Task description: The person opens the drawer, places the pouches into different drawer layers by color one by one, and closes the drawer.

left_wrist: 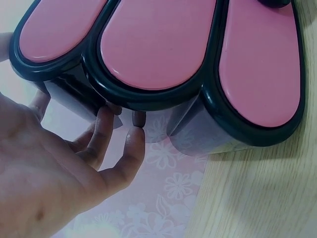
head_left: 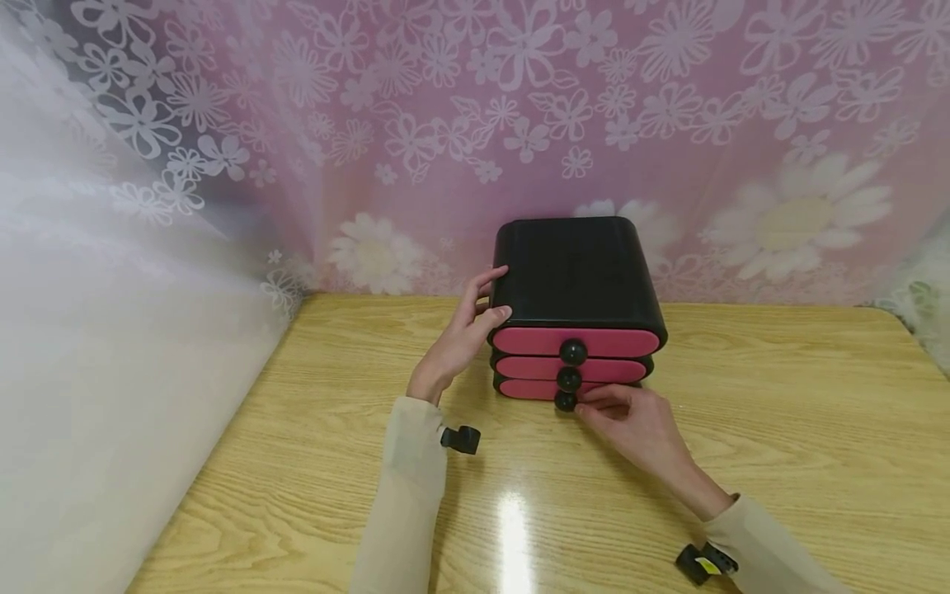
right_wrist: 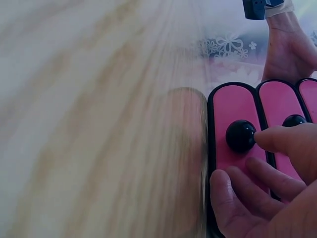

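A small black chest [head_left: 575,268] with three pink-fronted drawers stands on the table, each front bearing a round black knob. At its left side is my left hand [head_left: 463,334], thumb on the top edge and fingers spread along the side wall. The left wrist view shows those bent fingers [left_wrist: 131,153] against the chest's side. My right hand [head_left: 641,425] is at the lowest drawer. In the right wrist view one fingertip meets the bottom knob [right_wrist: 240,136], while the other fingers lie beside it, near the bottom drawer front [right_wrist: 235,101]. All three drawers look closed.
The chest stands on a wood-grain table [head_left: 312,462] near its back edge. Behind it hangs a pink flowered curtain [head_left: 445,107], and a whitish sheet [head_left: 96,346] falls along the left side. A small black camera [head_left: 463,440] sits at the left sleeve, another [head_left: 696,565] at the right.
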A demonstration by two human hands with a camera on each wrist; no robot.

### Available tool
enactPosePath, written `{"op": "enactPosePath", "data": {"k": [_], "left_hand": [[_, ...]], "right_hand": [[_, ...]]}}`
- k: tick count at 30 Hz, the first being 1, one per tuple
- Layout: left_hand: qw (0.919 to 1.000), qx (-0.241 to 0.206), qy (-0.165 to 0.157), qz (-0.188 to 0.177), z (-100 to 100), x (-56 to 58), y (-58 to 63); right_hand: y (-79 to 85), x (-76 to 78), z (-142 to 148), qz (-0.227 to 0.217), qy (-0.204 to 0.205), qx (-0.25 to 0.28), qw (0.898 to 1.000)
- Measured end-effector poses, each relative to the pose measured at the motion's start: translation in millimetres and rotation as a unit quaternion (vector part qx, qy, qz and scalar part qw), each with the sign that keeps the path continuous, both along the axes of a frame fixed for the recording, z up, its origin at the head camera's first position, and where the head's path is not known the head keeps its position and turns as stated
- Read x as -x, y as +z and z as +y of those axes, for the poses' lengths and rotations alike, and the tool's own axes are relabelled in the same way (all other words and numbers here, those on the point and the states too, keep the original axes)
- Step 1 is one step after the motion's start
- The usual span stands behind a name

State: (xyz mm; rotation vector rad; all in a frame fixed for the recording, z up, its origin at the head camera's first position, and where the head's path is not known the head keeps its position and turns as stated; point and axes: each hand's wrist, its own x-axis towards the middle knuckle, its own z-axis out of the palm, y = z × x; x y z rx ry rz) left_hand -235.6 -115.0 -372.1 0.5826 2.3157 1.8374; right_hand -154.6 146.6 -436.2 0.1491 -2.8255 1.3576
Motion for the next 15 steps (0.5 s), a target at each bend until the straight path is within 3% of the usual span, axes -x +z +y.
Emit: {"op": "enactPosePath", "data": {"k": [7,15], "left_hand": [[1.0,-0.003,0.005,0.005,-1.1,0.7,-0.7],[0.9992,0.033,0.01,0.021,-7.5,-10.5,-5.4]], "right_hand": [[9.7,-5.0,7.8,-0.01,0.006,-0.014,1.0],[14.5,-13.4,29.3,0.003,0.004,-0.042,0.999]]}}
